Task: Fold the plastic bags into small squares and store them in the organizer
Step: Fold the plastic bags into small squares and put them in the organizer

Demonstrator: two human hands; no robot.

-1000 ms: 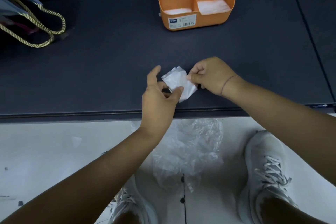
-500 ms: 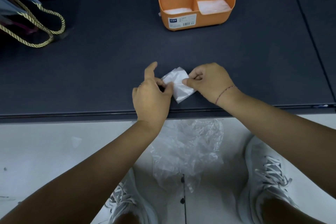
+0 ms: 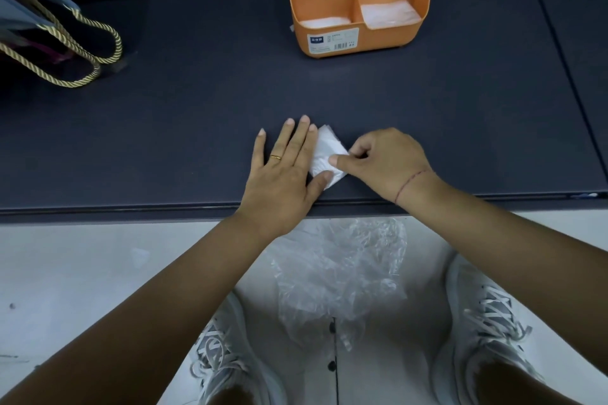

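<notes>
A small folded white plastic bag [image 3: 325, 154] lies on the dark table [image 3: 197, 108] near its front edge. My left hand [image 3: 283, 171] lies flat with fingers spread, its right side and thumb pressing on the bag's left part. My right hand [image 3: 385, 161] pinches the bag's right edge between thumb and forefinger. The orange organizer [image 3: 358, 3] stands at the far middle of the table, with folded white bags in its compartments.
A grey bag with gold rope handles [image 3: 65, 43] sits at the far left. Loose crumpled clear plastic bags [image 3: 342, 270] lie on the white floor below the table edge, between my two white shoes [image 3: 487, 322].
My left hand has opened from a pinch and now lies flat, pressing on the folded bag. The bag has gone down onto the table. My right hand keeps its pinch.
</notes>
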